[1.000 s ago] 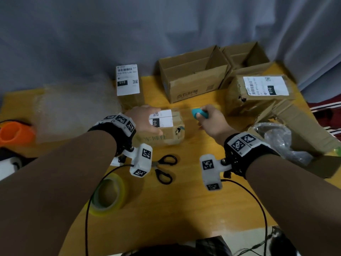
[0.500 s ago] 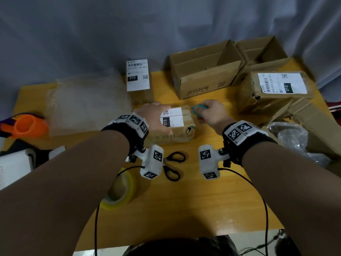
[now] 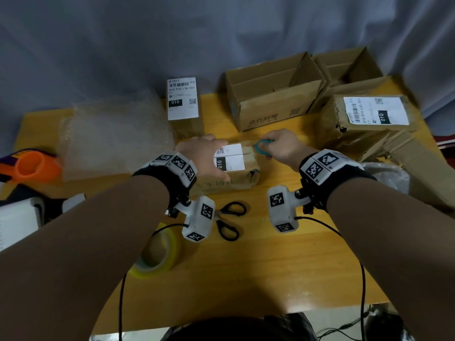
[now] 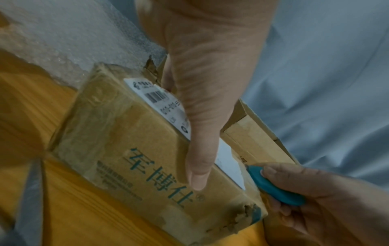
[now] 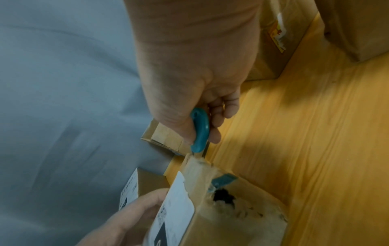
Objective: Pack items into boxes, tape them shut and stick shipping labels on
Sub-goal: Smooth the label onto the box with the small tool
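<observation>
Cardboard box (image 3: 231,173) with a white label (image 3: 230,157) sits on the tabletop (image 3: 270,267); left hand (image 3: 199,156) grasps it, right hand (image 3: 280,146) clenches a teal cutter (image 3: 261,147) at its far edge.

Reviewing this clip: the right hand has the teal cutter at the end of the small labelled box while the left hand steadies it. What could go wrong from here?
1. The left hand lies across the small taped cardboard box, thumb near the white shipping label; a slip of the teal plastic cutter could nick it.
2. The right hand works beside the label, so the cutter might slice it.
3. The box's corner is already torn; pressure may widen it.
</observation>
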Demonstrator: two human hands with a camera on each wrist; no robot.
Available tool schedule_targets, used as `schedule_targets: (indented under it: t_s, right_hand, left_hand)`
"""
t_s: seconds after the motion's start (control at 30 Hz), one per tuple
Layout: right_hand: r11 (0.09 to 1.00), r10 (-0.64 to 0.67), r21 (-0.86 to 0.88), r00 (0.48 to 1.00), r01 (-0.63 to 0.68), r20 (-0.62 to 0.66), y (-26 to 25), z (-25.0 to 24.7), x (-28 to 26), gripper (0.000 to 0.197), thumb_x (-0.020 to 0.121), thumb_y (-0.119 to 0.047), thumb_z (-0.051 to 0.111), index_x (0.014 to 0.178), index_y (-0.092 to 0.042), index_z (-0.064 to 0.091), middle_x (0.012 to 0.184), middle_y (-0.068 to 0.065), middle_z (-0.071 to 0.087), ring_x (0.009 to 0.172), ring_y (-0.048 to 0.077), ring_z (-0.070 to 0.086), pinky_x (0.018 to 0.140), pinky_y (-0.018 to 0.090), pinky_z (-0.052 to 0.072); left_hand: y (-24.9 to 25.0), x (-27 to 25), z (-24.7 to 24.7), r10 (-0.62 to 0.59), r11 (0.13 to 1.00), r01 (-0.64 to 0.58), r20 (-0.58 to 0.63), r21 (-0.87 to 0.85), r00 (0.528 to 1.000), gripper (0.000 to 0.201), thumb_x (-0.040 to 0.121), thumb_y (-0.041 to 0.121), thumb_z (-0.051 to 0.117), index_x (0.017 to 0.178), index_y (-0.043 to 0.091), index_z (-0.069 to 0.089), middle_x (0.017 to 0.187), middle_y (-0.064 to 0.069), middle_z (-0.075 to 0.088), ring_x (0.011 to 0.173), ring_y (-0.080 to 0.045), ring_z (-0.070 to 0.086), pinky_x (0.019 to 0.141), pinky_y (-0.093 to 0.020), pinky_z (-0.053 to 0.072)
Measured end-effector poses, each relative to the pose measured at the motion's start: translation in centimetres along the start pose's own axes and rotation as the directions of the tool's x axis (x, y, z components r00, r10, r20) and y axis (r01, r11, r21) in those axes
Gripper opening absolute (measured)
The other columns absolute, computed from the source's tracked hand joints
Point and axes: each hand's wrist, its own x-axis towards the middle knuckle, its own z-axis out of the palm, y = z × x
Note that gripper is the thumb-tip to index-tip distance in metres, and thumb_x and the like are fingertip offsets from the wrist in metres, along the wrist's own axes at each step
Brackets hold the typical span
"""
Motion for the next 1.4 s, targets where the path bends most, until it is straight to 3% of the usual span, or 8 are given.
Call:
schedule_targets:
  t_s: [0.2,0.47,0.7,0.8,0.87,0.93,1.1,1.4]
  right_hand:
    - [0.999,0.012,0.038,1.0,-0.012,0.004,0.6,0.2,-0.9,0.024,0.096,-0.014,0.052,0.114,-0.005,0.065,0.103,0.01,0.06,0.084,0.018,0.056,0.058,0.017,0.042]
    - [0.999,-0.02,-0.045,0.999,0.022,0.045,0.4,-0.1,-1.6,0.024,0.096,-0.013,0.051,0.112,-0.002,0.066,0.108,0.012,0.062,0.083,0.019,0.059,0.068,0.026,0.044]
    - [0.994,-0.026,-0.107,0.997,0.034,0.071,0.5,-0.5,-2.1,0.024,0.097,-0.014,0.052,0.113,-0.002,0.065,0.097,0.009,0.056,0.075,0.014,0.054,0.039,0.005,0.035]
    - [0.99,-0.024,-0.134,0.995,0.036,0.094,0.8,-0.8,-2.5,0.025,0.097,-0.016,0.052,0.115,-0.004,0.064,0.097,0.008,0.059,0.072,0.011,0.055,0.05,0.01,0.042]
    - [0.981,-0.01,-0.189,0.992,0.034,0.127,1.0,-1.0,-2.7,0.025,0.096,-0.022,0.052,0.115,-0.013,0.065,0.096,0.003,0.062,0.077,0.013,0.06,0.074,0.023,0.048]
    - [0.948,-0.008,-0.317,0.996,0.037,0.092,1.1,-1.1,-2.8,0.024,0.096,-0.032,0.049,0.115,-0.024,0.063,0.094,-0.003,0.063,0.092,0.017,0.061,0.1,0.039,0.033]
    - [0.932,-0.029,-0.362,0.989,-0.027,-0.148,0.8,-0.4,-1.8,0.028,0.098,-0.037,0.041,0.122,-0.031,0.055,0.101,-0.001,0.066,0.107,0.023,0.054,0.097,0.039,0.023]
    - [0.957,0.022,-0.283,0.99,-0.06,-0.137,0.3,1.2,-0.2,0.027,0.098,-0.035,0.041,0.12,-0.032,0.056,0.098,-0.004,0.062,0.108,0.022,0.053,0.093,0.037,0.022]
  left_hand:
    - [0.5,-0.2,-0.3,0.031,0.996,-0.031,-0.002,0.078,1.0,0.101,0.063,0.072,0.067,0.147,0.031,0.028,0.134,0.004,0.042,0.12,-0.022,0.046,0.09,-0.038,0.047]
    - [0.5,-0.3,-0.6,0.025,0.997,-0.025,0.003,0.077,1.0,0.101,0.065,0.07,0.067,0.148,0.028,0.027,0.136,0.005,0.04,0.119,-0.021,0.047,0.093,-0.04,0.047]
    - [0.8,-0.3,-0.8,-0.004,0.998,0.002,0.039,0.06,0.999,0.102,0.067,0.066,0.069,0.149,0.029,0.023,0.149,0.002,0.03,0.13,-0.023,0.04,0.101,-0.041,0.042]
    - [0.8,-0.2,-0.9,-0.006,0.999,0.004,0.049,0.044,0.999,0.103,0.067,0.064,0.071,0.149,0.028,0.022,0.148,0.001,0.03,0.13,-0.023,0.04,0.1,-0.042,0.043]
    - [0.7,-0.1,-0.7,-0.003,0.999,0.001,0.04,0.044,0.999,0.103,0.066,0.066,0.071,0.149,0.03,0.023,0.147,0.002,0.031,0.128,-0.023,0.041,0.099,-0.043,0.044]
    - [0.4,0.1,-0.4,-0.007,1.0,0.006,0.035,0.031,0.999,0.104,0.064,0.069,0.07,0.149,0.031,0.023,0.149,0.002,0.03,0.129,-0.024,0.041,0.1,-0.044,0.043]
    - [0.2,0.2,-0.5,-0.016,1.0,0.017,0.029,-0.014,0.999,0.103,0.065,0.068,0.069,0.149,0.031,0.023,0.149,0.002,0.029,0.13,-0.025,0.04,0.102,-0.043,0.041]
    - [0.3,0.1,0.0,-0.019,1.0,0.019,0.006,-0.014,1.0,0.103,0.064,0.067,0.07,0.148,0.03,0.024,0.143,0.003,0.035,0.127,-0.023,0.041,0.1,-0.042,0.043]
